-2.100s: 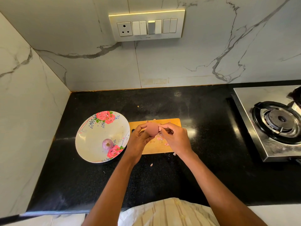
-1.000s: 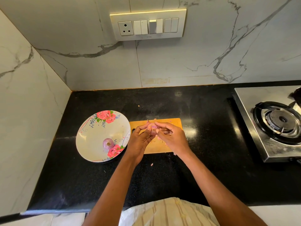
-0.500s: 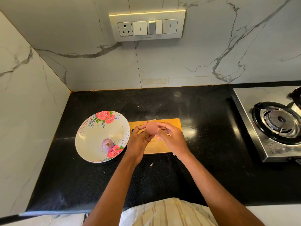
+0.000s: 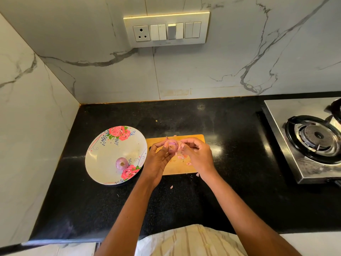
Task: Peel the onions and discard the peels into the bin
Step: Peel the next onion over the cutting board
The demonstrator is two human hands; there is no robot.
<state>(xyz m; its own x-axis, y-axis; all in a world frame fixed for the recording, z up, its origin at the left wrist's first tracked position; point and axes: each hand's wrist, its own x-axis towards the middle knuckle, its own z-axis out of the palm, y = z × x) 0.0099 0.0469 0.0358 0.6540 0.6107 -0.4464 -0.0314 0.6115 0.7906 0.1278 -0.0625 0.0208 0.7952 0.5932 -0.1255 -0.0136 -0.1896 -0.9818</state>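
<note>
we hold one onion (image 4: 172,146) up over the wooden cutting board (image 4: 176,168), our left hand (image 4: 158,161) curled round it from below and the side, with the root end turned toward us. our right hand (image 4: 198,156) sits just beside the onion on its right, fingers (image 4: 185,145) bent in a narrow pinch near the skin; whether they grip a strip of peel we cannot tell, since it is too small and partly covered by the fingers. a thin light line runs across those fingers (what it is we cannot make out). small pink peel scraps (image 4: 181,157) lie on the board under the hands, and a few more lie on the black table (image 4: 230,191) near the board's front edge. much of the board is hidden by both hands. a second onion (image 4: 121,163) rests in the flowered bowl (image 4: 103,156) to the left of the board, near its front rim. at the right edge a steel gas stove (image 4: 287,126) is cut off by the frame, so only one burner shows whole. a switch panel (image 4: 166,30) sits on the marble wall behind.
</note>
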